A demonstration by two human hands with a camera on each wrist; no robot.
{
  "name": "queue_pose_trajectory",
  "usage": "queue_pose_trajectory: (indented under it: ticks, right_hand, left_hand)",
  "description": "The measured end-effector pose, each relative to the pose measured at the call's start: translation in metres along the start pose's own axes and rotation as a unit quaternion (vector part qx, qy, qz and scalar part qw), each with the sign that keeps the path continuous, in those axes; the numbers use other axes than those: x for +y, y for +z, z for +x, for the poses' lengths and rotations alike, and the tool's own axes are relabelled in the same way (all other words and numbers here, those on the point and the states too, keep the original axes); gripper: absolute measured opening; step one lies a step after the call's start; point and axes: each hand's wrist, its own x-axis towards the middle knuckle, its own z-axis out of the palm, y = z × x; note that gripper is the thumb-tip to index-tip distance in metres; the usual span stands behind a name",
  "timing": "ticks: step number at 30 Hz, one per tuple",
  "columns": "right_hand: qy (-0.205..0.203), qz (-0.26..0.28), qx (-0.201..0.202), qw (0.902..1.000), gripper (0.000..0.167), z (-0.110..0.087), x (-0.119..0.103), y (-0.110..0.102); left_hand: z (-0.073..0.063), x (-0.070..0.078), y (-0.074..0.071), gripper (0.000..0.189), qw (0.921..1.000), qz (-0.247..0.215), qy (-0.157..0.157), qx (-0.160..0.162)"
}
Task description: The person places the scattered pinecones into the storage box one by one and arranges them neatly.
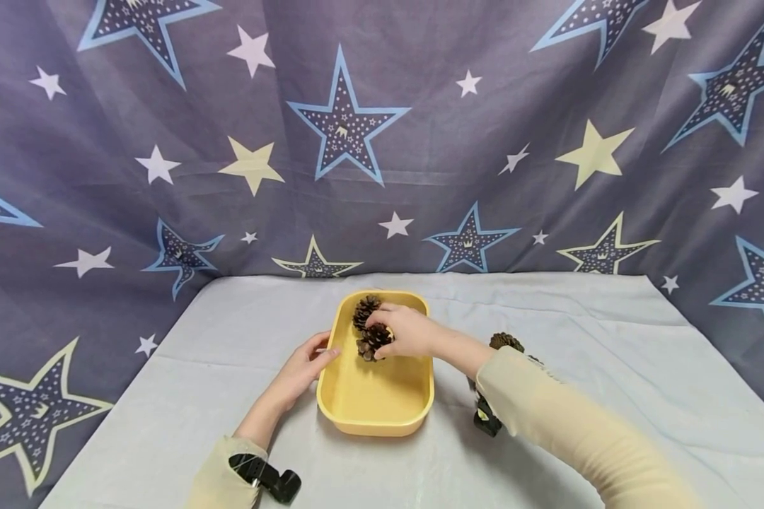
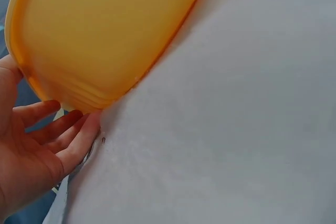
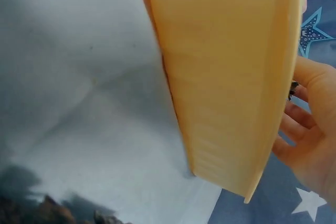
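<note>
A yellow plastic tub [image 1: 375,396] stands on the white cloth. My left hand [image 1: 302,371] holds its left side, thumb over the rim and fingers along the outer wall, as the left wrist view also shows. Inside the tub, my right hand [image 1: 410,332] grips a brown pine cone [image 1: 371,346] between thumb and fingers. Another pine cone [image 1: 366,309] lies just behind it, near the tub's far left corner. In the right wrist view the tub's wall hides most of what the right hand [image 3: 315,124] holds.
Right of the tub, more pine cones [image 1: 505,341] lie on the cloth [image 1: 611,353], partly covered by my right sleeve [image 1: 566,417]. A purple-grey curtain [image 1: 420,155] with stars hangs behind the far edge.
</note>
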Motion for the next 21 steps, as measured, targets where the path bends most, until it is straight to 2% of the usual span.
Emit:
queue_pose_trajectory:
  ticks: [4,8,11,18,21]
  right_hand:
    - [-0.006,-0.012,-0.003,0.9999,0.050,0.002,0.000,0.003]
    - [0.000,-0.012,-0.012,0.9999,0.050,0.004,-0.001,0.005]
    - [0.010,-0.016,-0.015,0.9997,0.050,0.006,-0.003,0.007]
    - [0.014,-0.042,-0.022,0.9988,0.049,0.013,-0.006,0.013]
    - [0.026,-0.050,-0.027,0.9980,0.051,0.016,-0.008,0.016]
  left_hand:
    - [-0.006,0.007,0.001,0.046,0.9999,0.005,0.000,0.011]
    - [-0.009,0.006,0.001,0.047,0.9999,-0.008,-0.002,0.014]
    - [-0.006,0.001,0.000,0.049,0.9997,-0.017,0.003,0.018]
    - [0.007,-0.022,-0.001,0.052,0.9989,-0.039,0.016,0.022]
    - [0.009,-0.027,-0.001,0.053,0.9988,-0.038,0.024,0.021]
